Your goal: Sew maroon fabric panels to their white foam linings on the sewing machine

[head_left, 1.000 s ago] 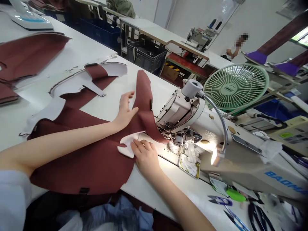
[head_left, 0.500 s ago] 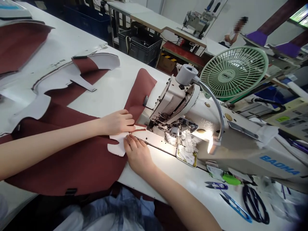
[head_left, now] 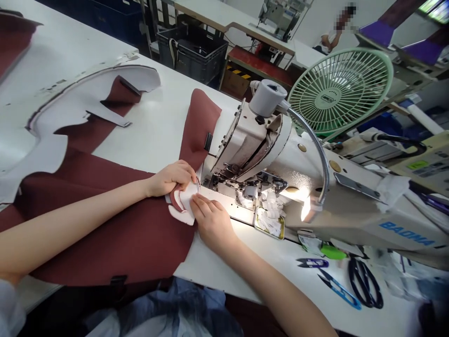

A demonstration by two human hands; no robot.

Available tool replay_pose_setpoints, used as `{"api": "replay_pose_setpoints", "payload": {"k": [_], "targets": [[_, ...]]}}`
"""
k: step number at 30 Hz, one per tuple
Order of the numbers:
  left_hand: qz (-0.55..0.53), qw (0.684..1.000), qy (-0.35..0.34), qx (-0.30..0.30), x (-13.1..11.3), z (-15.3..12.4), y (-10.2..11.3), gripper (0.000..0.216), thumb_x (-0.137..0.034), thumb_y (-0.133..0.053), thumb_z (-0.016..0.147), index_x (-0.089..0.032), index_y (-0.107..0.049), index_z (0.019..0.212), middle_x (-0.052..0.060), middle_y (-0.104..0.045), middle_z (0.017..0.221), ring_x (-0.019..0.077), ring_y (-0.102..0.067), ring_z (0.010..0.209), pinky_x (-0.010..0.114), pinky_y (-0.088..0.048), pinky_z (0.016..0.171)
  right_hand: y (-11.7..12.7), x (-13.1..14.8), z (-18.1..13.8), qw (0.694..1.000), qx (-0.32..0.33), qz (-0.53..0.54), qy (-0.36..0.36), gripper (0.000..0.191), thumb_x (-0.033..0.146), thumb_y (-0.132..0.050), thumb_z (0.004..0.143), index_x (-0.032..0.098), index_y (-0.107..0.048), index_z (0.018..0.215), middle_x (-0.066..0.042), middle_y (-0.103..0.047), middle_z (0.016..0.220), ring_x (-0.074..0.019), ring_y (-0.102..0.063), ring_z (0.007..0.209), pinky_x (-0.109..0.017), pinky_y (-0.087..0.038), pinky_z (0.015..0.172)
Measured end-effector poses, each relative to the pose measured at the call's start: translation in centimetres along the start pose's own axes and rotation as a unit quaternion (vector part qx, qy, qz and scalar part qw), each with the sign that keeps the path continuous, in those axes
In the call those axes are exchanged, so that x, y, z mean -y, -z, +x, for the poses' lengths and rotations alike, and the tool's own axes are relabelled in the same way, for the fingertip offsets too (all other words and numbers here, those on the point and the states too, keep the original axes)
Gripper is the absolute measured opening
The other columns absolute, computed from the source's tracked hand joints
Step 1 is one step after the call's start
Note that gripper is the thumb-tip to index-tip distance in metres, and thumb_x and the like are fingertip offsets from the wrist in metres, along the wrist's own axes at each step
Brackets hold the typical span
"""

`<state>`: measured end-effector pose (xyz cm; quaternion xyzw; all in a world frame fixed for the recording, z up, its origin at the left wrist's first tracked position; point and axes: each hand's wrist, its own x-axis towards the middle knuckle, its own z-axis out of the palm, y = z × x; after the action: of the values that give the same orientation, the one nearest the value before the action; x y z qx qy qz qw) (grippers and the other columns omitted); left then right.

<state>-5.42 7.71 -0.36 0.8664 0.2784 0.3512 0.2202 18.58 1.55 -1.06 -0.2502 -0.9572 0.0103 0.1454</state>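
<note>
**Q: What is being held at the machine?**
A: A curled, white-backed tab (head_left: 183, 206) is pinched by the closed fingers (head_left: 187, 174) of the left hand (head_left: 170, 180). The fingers (head_left: 203, 204) of the right hand (head_left: 213, 224) are pressed onto its face; whether a full grip is taken cannot be told.

**Q: Where does the work lie?**
A: The tab rests on a large maroon panel (head_left: 105, 234), just in front of the presser foot (head_left: 224, 180) of a Baoma sewing machine (head_left: 245, 150), not under it. Shaping by hand appears to be in progress; feeding the edge beneath the foot would seem to be called for next.

**Q: And the containers?**
A: A metal tray (head_left: 255, 224) set into the tabletop (head_left: 150, 140) beside the machine is filled with white scraps. Farther off, a black plastic crate (head_left: 191, 58) stands by a table, its contents unseen.
</note>
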Motion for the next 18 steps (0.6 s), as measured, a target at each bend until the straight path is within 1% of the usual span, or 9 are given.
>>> {"api": "replay_pose_setpoints", "payload": {"k": [1, 3, 5, 7, 8, 10, 13, 15, 18], "targets": [[-0.027, 1.0, 0.016, 0.005, 0.3, 0.8, -0.1, 0.034, -0.01, -0.036, 0.086, -0.018, -0.049, 0.056, 0.005, -0.069, 0.072, 0.0196, -0.066, 0.09, 0.035, -0.044, 0.089, 0.0, -0.6, -0.4, 1.0, -0.009, -0.006, -0.006, 0.041, 0.007, -0.044, 0.092, 0.004, -0.059, 0.13, -0.019, -0.061, 0.132, -0.0274, -0.052, 0.127, -0.037, -0.046, 0.091], [-0.037, 0.999, 0.013, 0.031, 0.7, 2.5, -0.3, 0.03, -0.013, -0.037, 0.085, -0.018, -0.058, 0.064, 0.007, -0.071, 0.083, 0.0205, -0.064, 0.089, 0.036, -0.043, 0.09, 0.2, -1.5, -1.0, 0.999, -0.016, -0.017, -0.023, 0.044, 0.008, -0.045, 0.09, 0.005, -0.058, 0.133, -0.018, -0.061, 0.134, -0.0273, -0.053, 0.123, -0.037, -0.046, 0.094], [0.003, 0.997, -0.028, 0.072, 0.8, 3.9, -0.5, 0.027, -0.021, -0.042, 0.088, -0.02, -0.068, 0.08, 0.005, -0.072, 0.085, 0.021, -0.061, 0.09, 0.037, -0.04, 0.095, 0.3, -2.3, -1.2, 0.998, -0.008, -0.024, -0.051, 0.048, 0.007, -0.045, 0.089, 0.008, -0.058, 0.135, -0.017, -0.061, 0.135, -0.0267, -0.053, 0.122, -0.038, -0.047, 0.096], [0.077, 0.99, -0.065, 0.097, 0.6, 4.8, -0.8, 0.021, -0.027, -0.052, 0.089, -0.025, -0.072, 0.093, 0.003, -0.072, 0.084, 0.0212, -0.06, 0.093, 0.038, -0.035, 0.101, 0.5, -2.8, -1.3, 0.996, 0.011, -0.028, -0.088, 0.052, 0.006, -0.045, 0.087, 0.011, -0.056, 0.138, -0.016, -0.06, 0.135, -0.0267, -0.053, 0.121, -0.038, -0.048, 0.095], [0.117, 0.986, -0.073, 0.096, 0.5, 4.9, -0.9, 0.019, -0.026, -0.056, 0.088, -0.026, -0.073, 0.096, 0.002, -0.072, 0.086, 0.0213, -0.059, 0.095, 0.039, -0.032, 0.105, 0.5, -3.0, -1.2, 0.994, 0.02, -0.03, -0.105, 0.054, 0.006, -0.045, 0.087, 0.012, -0.056, 0.139, -0.016, -0.06, 0.135, -0.0269, -0.053, 0.121, -0.039, -0.049, 0.094], [0.183, 0.977, -0.074, 0.08, 0.1, 4.7, -1.3, 0.026, -0.016, -0.057, 0.084, -0.027, -0.072, 0.102, 0.002, -0.072, 0.096, 0.021, -0.059, 0.102, 0.039, -0.026, 0.111, 0.7, -3.2, -1.1, 0.991, 0.031, -0.035, -0.125, 0.054, 0.007, -0.046, 0.086, 0.013, -0.056, 0.14, -0.017, -0.06, 0.135, -0.0279, -0.054, 0.12, -0.04, -0.05, 0.093], [0.221, 0.971, -0.074, 0.054, -0.1, 4.1, -1.8, 0.038, -0.004, -0.051, 0.084, -0.026, -0.069, 0.109, 0.0, -0.072, 0.105, 0.0192, -0.058, 0.11, 0.038, -0.02, 0.116, 0.8, -3.3, -1.0, 0.991, 0.035, -0.035, -0.122, 0.053, 0.009, -0.049, 0.087, 0.013, -0.057, 0.139, -0.017, -0.06, 0.135, -0.0286, -0.053, 0.122, -0.04, -0.049, 0.094], [0.221, 0.971, -0.08, 0.041, 0.1, 4.0, -2.0, 0.035, -0.004, -0.049, 0.086, -0.025, -0.069, 0.105, 0.0, -0.073, 0.1, 0.0184, -0.059, 0.109, 0.037, -0.021, 0.116, 0.8, -3.4, -1.0, 0.991, 0.038, -0.038, -0.124, 0.052, 0.008, -0.048, 0.088, 0.015, -0.056, 0.139, -0.015, -0.061, 0.135, -0.0276, -0.052, 0.124, -0.04, -0.048, 0.096], [0.214, 0.972, -0.093, 0.022, 0.8, 4.6, -2.2, 0.027, -0.006, -0.05, 0.085, -0.023, -0.069, 0.092, 0.0, -0.072, 0.088, 0.0194, -0.061, 0.105, 0.038, -0.025, 0.112, 0.8, -3.6, -1.0, 0.988, 0.046, -0.046, -0.141, 0.052, 0.007, -0.047, 0.088, 0.016, -0.057, 0.138, -0.013, -0.061, 0.135, -0.0271, -0.053, 0.123, -0.043, -0.047, 0.099]]}}
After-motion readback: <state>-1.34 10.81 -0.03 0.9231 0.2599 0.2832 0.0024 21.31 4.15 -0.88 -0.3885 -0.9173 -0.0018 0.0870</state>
